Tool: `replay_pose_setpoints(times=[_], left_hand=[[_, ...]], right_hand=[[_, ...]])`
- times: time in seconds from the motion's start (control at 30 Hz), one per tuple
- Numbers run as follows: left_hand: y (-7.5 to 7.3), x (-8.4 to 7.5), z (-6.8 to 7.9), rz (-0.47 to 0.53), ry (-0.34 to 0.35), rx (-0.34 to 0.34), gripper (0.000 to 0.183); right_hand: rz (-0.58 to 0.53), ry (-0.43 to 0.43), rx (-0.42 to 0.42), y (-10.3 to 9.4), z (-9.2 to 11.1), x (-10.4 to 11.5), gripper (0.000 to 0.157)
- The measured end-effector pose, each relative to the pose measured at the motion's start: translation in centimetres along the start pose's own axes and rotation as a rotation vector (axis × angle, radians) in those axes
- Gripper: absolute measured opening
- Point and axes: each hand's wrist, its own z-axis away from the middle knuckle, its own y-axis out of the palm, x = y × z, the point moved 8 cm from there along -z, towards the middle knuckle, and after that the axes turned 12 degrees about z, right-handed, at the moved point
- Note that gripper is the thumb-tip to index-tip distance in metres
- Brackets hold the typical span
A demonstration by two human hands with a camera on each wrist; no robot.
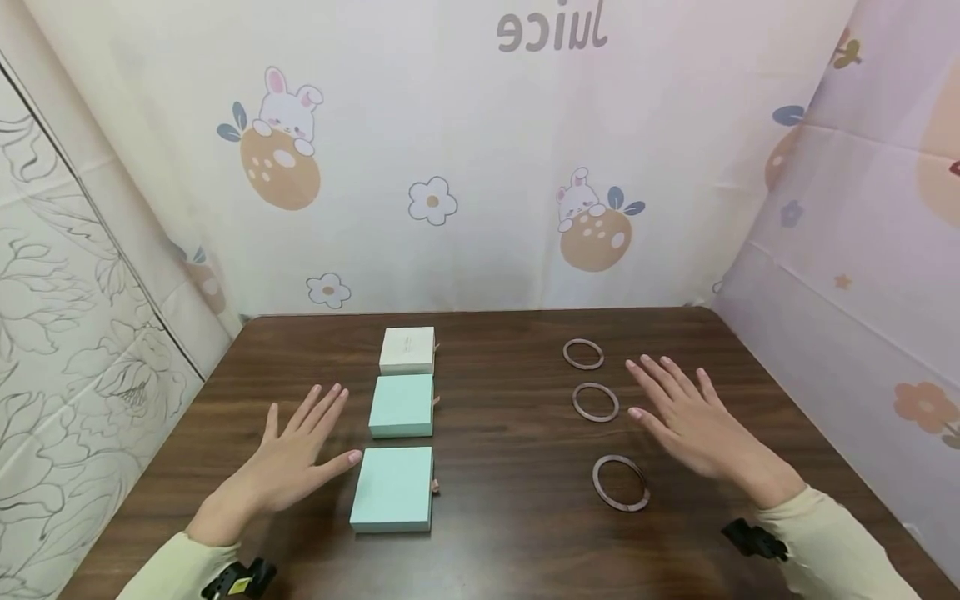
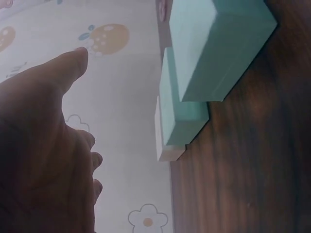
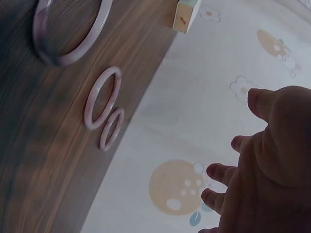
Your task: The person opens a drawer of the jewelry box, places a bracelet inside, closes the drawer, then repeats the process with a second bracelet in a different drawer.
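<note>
My left hand point(image 1: 288, 462) is held with fingers spread, palm down, just left of a column of three small boxes, and holds nothing. The nearest box point(image 1: 392, 489) is mint green, the middle box point(image 1: 402, 406) is mint green too, and the far box point(image 1: 407, 350) is cream white. Each has a small tab on its right side. On the right stand my right hand's point(image 1: 693, 421) spread fingers, also holding nothing. Left of it, three pinkish bangles lie flat in a column: a near bangle point(image 1: 597, 483), a middle bangle point(image 1: 576, 408) and a far bangle point(image 1: 566, 350).
Everything lies on a dark brown wooden table point(image 1: 510, 533). A printed curtain point(image 1: 487, 250) with rabbits and flowers hangs behind its back edge, and more patterned cloth point(image 1: 862, 250) lines the right side. At left is a white panel point(image 1: 75, 333) with line-drawn flowers.
</note>
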Motion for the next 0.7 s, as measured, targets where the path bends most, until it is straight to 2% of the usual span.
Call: replay_pose_setpoints(times=[0.2, 0.4, 0.7], left_hand=[[0.8, -0.3, 0.4, 0.004, 0.041, -0.001, 0.084], [1.7, -0.4, 1.0, 0.001, 0.083, 0.0, 0.089], [2.7, 0.1, 1.3, 0.016, 0.096, 0.022, 0.095]], right_hand=[[-0.007, -0.05, -0.026, 0.0, -0.6, 2.1, 0.064], [0.007, -0.12, -0.041, 0.8, -1.1, 4.7, 0.064], [0.05, -0.248, -0.07, 2.3, -2.1, 8.9, 0.063]])
